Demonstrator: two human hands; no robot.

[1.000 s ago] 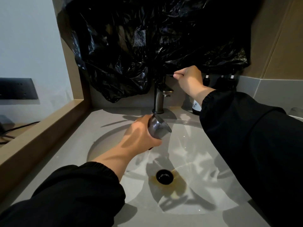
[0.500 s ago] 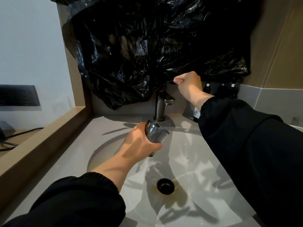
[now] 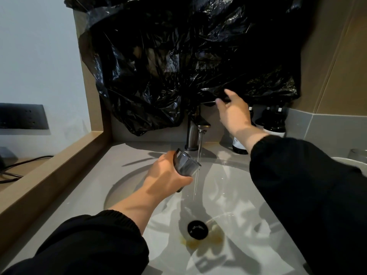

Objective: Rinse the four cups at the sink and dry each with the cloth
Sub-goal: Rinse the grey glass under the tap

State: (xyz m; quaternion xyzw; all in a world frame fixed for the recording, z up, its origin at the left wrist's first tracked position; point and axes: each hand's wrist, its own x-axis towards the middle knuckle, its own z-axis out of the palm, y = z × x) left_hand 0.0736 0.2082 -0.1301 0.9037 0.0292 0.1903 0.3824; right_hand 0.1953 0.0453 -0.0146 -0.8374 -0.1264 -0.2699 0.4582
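Note:
My left hand (image 3: 165, 177) grips a grey see-through cup (image 3: 186, 165), tilted with its mouth toward the right, just left of the water stream. Water runs from the dark metal tap (image 3: 195, 132) down into the white sink (image 3: 248, 195). My right hand (image 3: 233, 113) hovers with relaxed fingers at the tap's thin lever (image 3: 208, 102), fingertips at or just off it. Another clear cup (image 3: 356, 154) shows at the far right edge beside a white rim. No cloth is in view.
Black plastic sheeting (image 3: 188, 56) hangs over the wall above the tap. Dark pump bottles (image 3: 275, 124) stand behind my right wrist. A wooden ledge (image 3: 53, 171) borders the counter's left side, with a cable and wall sockets (image 3: 21, 116) beyond. The drain (image 3: 197, 229) has brownish stains around it.
Water now flows from the tap. My right hand has loosened from its pinch on the lever and opened. The cup stays in my left hand, tilted beside the stream.

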